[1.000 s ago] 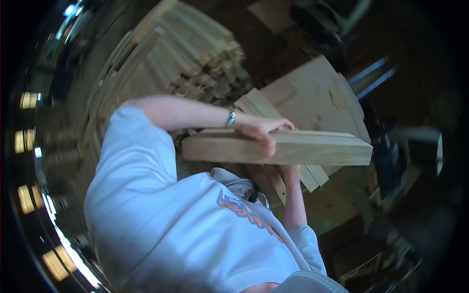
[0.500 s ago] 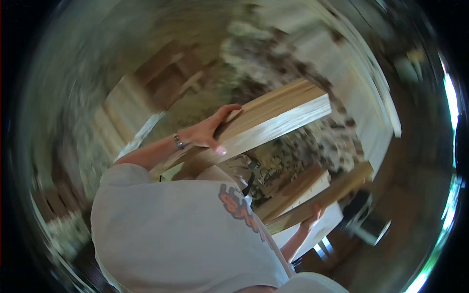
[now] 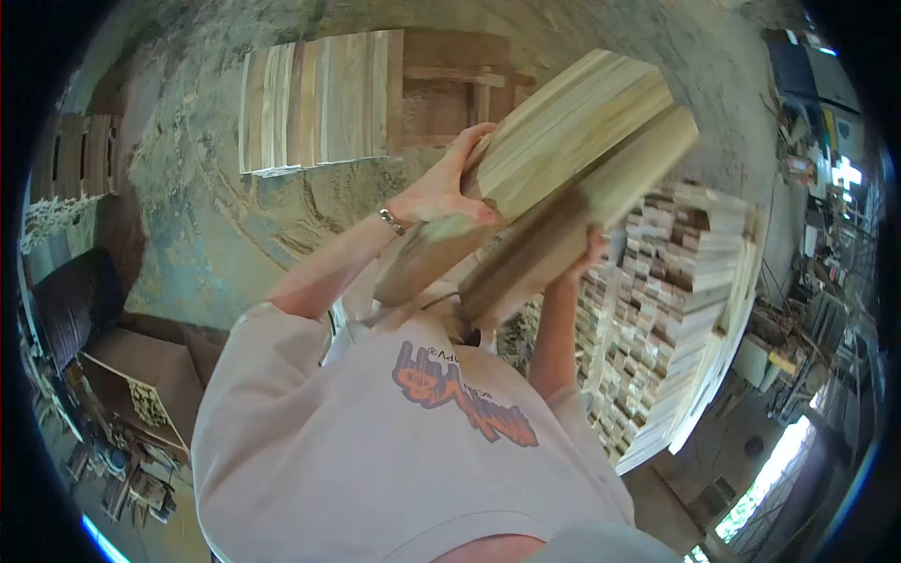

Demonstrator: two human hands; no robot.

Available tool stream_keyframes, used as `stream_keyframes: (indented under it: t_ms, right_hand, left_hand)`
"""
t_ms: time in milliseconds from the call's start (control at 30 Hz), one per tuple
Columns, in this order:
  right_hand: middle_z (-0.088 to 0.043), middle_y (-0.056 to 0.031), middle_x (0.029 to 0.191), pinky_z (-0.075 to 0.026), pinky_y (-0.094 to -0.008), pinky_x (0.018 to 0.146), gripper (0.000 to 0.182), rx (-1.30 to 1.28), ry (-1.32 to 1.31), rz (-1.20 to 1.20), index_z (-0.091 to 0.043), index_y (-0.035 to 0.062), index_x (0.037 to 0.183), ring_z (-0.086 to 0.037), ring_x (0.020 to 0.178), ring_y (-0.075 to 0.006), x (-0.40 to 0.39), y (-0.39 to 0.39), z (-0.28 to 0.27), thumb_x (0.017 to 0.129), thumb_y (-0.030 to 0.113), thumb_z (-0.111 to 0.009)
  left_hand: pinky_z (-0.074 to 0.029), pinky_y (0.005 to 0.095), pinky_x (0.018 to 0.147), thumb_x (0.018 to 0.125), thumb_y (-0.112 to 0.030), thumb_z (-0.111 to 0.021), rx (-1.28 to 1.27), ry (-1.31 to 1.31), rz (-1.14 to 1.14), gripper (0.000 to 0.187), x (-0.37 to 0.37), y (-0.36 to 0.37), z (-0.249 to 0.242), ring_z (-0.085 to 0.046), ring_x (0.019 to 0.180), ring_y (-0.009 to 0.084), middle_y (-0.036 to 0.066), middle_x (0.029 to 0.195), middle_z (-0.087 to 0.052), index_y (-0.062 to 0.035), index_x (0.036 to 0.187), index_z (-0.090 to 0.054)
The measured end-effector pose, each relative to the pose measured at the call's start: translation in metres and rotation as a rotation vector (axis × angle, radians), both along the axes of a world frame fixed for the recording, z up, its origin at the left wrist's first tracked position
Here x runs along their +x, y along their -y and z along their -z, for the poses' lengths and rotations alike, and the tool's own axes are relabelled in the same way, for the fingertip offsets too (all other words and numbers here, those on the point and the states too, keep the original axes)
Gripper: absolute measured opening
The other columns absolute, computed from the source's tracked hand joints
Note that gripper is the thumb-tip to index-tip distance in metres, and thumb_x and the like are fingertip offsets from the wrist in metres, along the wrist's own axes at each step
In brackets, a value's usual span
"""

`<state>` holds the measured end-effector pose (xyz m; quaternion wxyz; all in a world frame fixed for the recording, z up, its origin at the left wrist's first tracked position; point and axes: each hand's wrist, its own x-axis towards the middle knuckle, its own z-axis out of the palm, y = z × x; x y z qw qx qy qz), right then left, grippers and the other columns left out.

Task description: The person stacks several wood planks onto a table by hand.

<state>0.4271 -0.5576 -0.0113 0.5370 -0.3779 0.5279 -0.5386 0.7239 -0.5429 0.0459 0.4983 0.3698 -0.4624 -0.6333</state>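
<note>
In front of the white shirt, two bundles of wooden boards are held side by side, slanting up to the right. My left hand (image 3: 450, 192), with a metal watch at the wrist, grips the left-hand bundle of boards (image 3: 572, 127) near its middle, thumb on the near face. The right-hand board bundle (image 3: 582, 220) lies close along it, and my right hand (image 3: 591, 253) clasps its outer side. Most fingers of my right hand are hidden behind the wood. The lower ends of both reach near my chest.
A large stack of wood strips (image 3: 657, 310) stands at the right. On the floor ahead are a row of upright boards (image 3: 319, 98) and a brown wooden frame (image 3: 450, 98). At lower left is a box (image 3: 150, 375) holding wood pieces. Tools and clutter line the far right.
The view has turned. The two lots of boards, apart before, are now side by side. My right hand has come up from low at the right with its piece.
</note>
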Motion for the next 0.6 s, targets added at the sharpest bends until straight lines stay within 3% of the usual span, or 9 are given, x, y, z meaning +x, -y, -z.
stream_keyframes:
  t_ms: [67, 167, 200, 233, 333, 433, 500, 567, 600]
  right_hand:
    - [-0.057, -0.0131, 0.118, -0.047, -0.0386, 0.084, 0.058, 0.173, 0.293, -0.159, -0.053, 0.0019, 0.123, -0.055, 0.102, -0.0272, 0.055, 0.050, 0.023, 0.084, 0.045, -0.055]
    - [-0.055, -0.0125, 0.123, -0.048, -0.0402, 0.087, 0.065, 0.254, 0.205, -0.238, -0.052, 0.0020, 0.125, -0.053, 0.107, -0.0255, 0.122, 0.109, 0.055, 0.084, 0.052, -0.055]
    - [-0.051, -0.0138, 0.130, -0.047, -0.0416, 0.093, 0.070, 0.259, 0.288, -0.262, -0.049, 0.0018, 0.129, -0.051, 0.116, -0.0254, 0.133, 0.123, 0.080, 0.085, 0.056, -0.054]
    - [-0.051, -0.0138, 0.130, -0.047, -0.0416, 0.093, 0.070, 0.250, 0.317, -0.245, -0.049, 0.0018, 0.129, -0.051, 0.116, -0.0254, 0.149, 0.137, 0.099, 0.085, 0.056, -0.054]
    - [-0.055, -0.0149, 0.127, -0.048, -0.0409, 0.095, 0.067, 0.212, 0.463, -0.423, -0.052, -0.0005, 0.127, -0.054, 0.116, -0.0282, 0.164, 0.182, 0.179, 0.084, 0.051, -0.056]
    - [-0.062, -0.0156, 0.118, -0.050, -0.0385, 0.092, 0.065, 0.604, 0.427, -0.441, -0.056, -0.0035, 0.121, -0.061, 0.107, -0.0294, 0.177, 0.204, 0.286, 0.081, 0.048, -0.058]
    - [-0.067, -0.0146, 0.107, -0.052, -0.0369, 0.088, 0.064, 0.830, 0.487, -0.621, -0.059, -0.0058, 0.117, -0.066, 0.095, -0.0288, 0.189, 0.233, 0.352, 0.078, 0.046, -0.059]
    - [-0.067, -0.0155, 0.106, -0.053, -0.0373, 0.087, 0.063, 0.826, 0.408, -0.606, -0.059, -0.0053, 0.115, -0.066, 0.093, -0.0282, 0.209, 0.246, 0.415, 0.079, 0.046, -0.059]
    - [-0.067, -0.0163, 0.105, -0.053, -0.0377, 0.087, 0.062, 0.789, 0.327, -0.605, -0.060, -0.0047, 0.114, -0.066, 0.092, -0.0276, 0.220, 0.251, 0.444, 0.079, 0.047, -0.059]
  left_hand:
    - [-0.025, 0.0396, 0.113, 0.053, -0.035, -0.086, -0.013, 0.079, -0.156, 0.118, 0.004, 0.025, 0.025, -0.033, 0.134, 0.0307, 0.019, 0.139, -0.036, -0.0055, 0.146, -0.021]
    - [-0.027, 0.0417, 0.112, 0.051, -0.037, -0.087, 0.052, 0.262, -0.348, 0.120, 0.004, 0.056, 0.070, -0.034, 0.131, 0.0343, 0.020, 0.138, -0.035, -0.0042, 0.146, -0.022]
    - [-0.024, 0.0389, 0.114, 0.052, -0.030, -0.088, 0.126, 0.229, -0.364, 0.125, 0.009, 0.065, 0.075, -0.027, 0.137, 0.0274, 0.016, 0.143, -0.029, -0.0026, 0.148, -0.013]
    - [-0.024, 0.0389, 0.114, 0.052, -0.030, -0.088, 0.116, 0.257, -0.345, 0.125, 0.018, 0.073, 0.090, -0.027, 0.137, 0.0274, 0.016, 0.143, -0.029, -0.0026, 0.148, -0.013]
    - [-0.022, 0.0390, 0.115, 0.052, -0.030, -0.088, 0.238, 0.337, -0.363, 0.129, 0.028, 0.103, 0.179, -0.025, 0.139, 0.0278, 0.017, 0.147, -0.026, -0.0005, 0.150, -0.009]
    - [-0.020, 0.0379, 0.116, 0.060, -0.026, -0.083, 0.307, 0.321, -0.360, 0.126, 0.040, 0.118, 0.280, -0.020, 0.142, 0.0274, 0.019, 0.152, -0.020, 0.0021, 0.151, -0.001]
    - [-0.012, 0.0435, 0.118, 0.063, -0.040, -0.079, 0.490, 0.244, -0.435, 0.127, 0.036, 0.139, 0.351, -0.007, 0.144, 0.0420, 0.030, 0.154, -0.006, 0.0056, 0.150, 0.002]
    - [-0.011, 0.0438, 0.118, 0.070, -0.037, -0.075, 0.559, 0.221, -0.436, 0.121, 0.044, 0.161, 0.413, -0.005, 0.145, 0.0409, 0.031, 0.155, -0.005, 0.0085, 0.148, 0.005]
    - [-0.016, 0.0390, 0.116, 0.076, -0.030, -0.073, 0.606, 0.171, -0.501, 0.112, 0.043, 0.170, 0.443, -0.017, 0.142, 0.0327, 0.025, 0.152, -0.018, 0.0059, 0.150, 0.004]
